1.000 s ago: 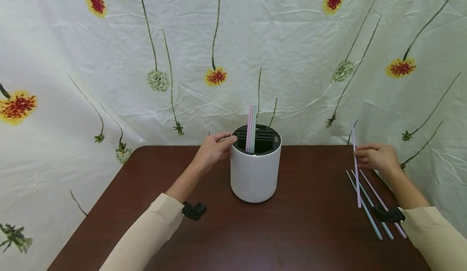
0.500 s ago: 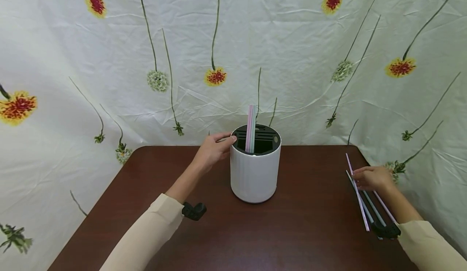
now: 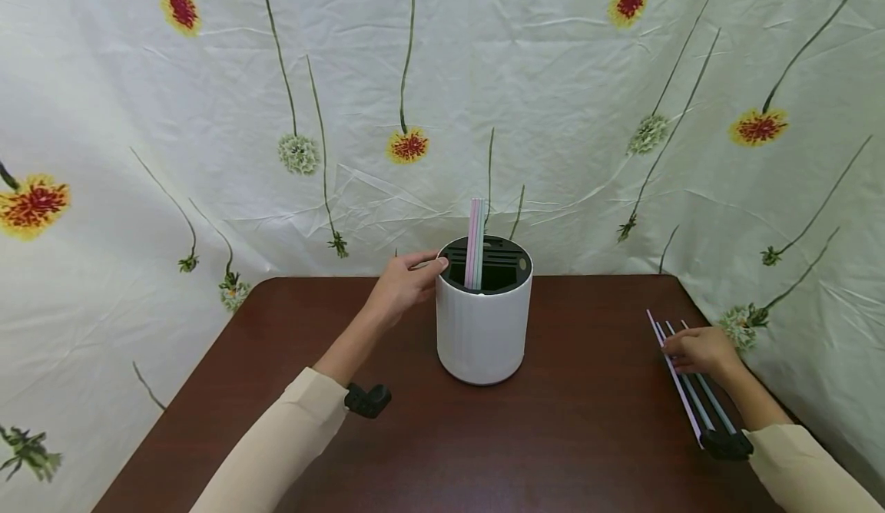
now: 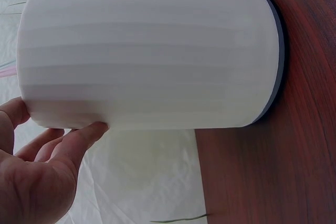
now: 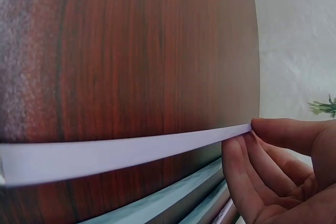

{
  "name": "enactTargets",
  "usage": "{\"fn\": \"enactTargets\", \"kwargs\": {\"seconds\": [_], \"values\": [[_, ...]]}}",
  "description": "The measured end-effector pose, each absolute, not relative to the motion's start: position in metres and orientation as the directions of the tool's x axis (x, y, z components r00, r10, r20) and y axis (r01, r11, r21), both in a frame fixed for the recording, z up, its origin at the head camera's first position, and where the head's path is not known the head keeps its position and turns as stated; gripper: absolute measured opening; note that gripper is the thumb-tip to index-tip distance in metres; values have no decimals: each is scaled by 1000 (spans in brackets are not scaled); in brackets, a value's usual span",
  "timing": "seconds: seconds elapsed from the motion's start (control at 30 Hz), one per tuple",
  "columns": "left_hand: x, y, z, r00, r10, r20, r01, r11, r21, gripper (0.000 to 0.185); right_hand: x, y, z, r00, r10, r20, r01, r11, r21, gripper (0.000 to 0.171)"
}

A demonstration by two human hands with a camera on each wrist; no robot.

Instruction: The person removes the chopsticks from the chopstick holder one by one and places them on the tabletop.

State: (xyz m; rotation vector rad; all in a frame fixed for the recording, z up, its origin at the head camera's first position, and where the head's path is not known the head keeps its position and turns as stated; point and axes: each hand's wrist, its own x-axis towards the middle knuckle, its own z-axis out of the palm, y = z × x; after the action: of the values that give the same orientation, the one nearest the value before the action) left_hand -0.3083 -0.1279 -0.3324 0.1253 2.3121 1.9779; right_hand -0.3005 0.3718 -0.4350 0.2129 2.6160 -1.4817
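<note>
I am watching the right hand (image 3: 698, 349) pinching a lilac straw (image 5: 121, 153) between thumb and fingers. The straw is running along that hand's left side, one end poking past the fingertips and the longer part stretching back toward the wearer. Beneath the right hand, two pale blue straws (image 5: 157, 201) are lying on the table (image 3: 588, 421), and a pink straw (image 5: 226, 213) is mostly hiding next to them.

Well to the left, I am seeing the left hand (image 3: 408, 286) gripping an upright white container (image 3: 482, 336), thumb at the rim and fingers pressing against the side. Just right of that hand, a bundle of pink and pale blue straws (image 3: 475, 236) is standing in the container's black slotted top (image 3: 508, 250). Beyond both hands, a flower-printed cloth (image 3: 553, 75) is hanging behind the table.
</note>
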Motion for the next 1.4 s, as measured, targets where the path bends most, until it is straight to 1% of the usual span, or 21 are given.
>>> {"fn": "enactTargets", "kwargs": {"seconds": [0.4, 1.03, 1.4], "values": [[-308, -127, -333, -993, 119, -23, -4, 156, 988, 55, -299, 371, -437, -980, 67, -186, 191, 565, -802, 33], [-308, -128, -333, -992, 125, -17, 3, 157, 988, 55, -296, 369, -437, -974, 78, -214, 221, 556, -801, 37], [-308, -128, -333, -993, 121, -17, 4, 168, 986, 55, -295, 372, -435, -980, 68, -188, 191, 593, -782, 35]]}}
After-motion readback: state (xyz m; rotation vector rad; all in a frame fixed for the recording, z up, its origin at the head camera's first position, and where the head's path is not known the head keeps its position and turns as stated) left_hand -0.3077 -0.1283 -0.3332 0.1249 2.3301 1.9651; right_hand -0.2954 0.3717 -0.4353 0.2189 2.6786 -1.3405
